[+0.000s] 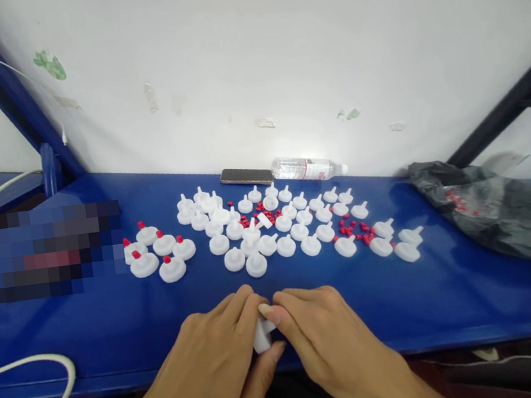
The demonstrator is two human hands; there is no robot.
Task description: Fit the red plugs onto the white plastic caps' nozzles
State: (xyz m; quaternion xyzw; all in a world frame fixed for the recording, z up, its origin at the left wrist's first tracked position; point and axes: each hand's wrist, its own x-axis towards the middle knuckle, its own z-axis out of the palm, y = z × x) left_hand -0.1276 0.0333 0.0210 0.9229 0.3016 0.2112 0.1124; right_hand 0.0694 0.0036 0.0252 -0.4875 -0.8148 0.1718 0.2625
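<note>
At the table's near edge, my left hand [220, 343] is closed around a white plastic nozzle cap [262, 337]. My right hand [328, 333] meets it there, fingers bent and thumb pressed against the cap's spout. Whether a small red tip sits between the fingers is hidden. Beyond my hands, many white nozzle caps [310, 246] are spread out, most standing with bare spouts upward or tilted. Small red tips [347, 231] lie loose in two patches among them. Off to the left, a separate group of white nozzle caps [172, 270] wears red tips on the spouts.
A phone [246, 176] and a clear plastic bottle [307, 168] lie against the wall. On the right rests a dark plastic bag [495, 216] with red pieces inside. A white cable [47, 358] loops over the front left edge of the blue table [117, 333].
</note>
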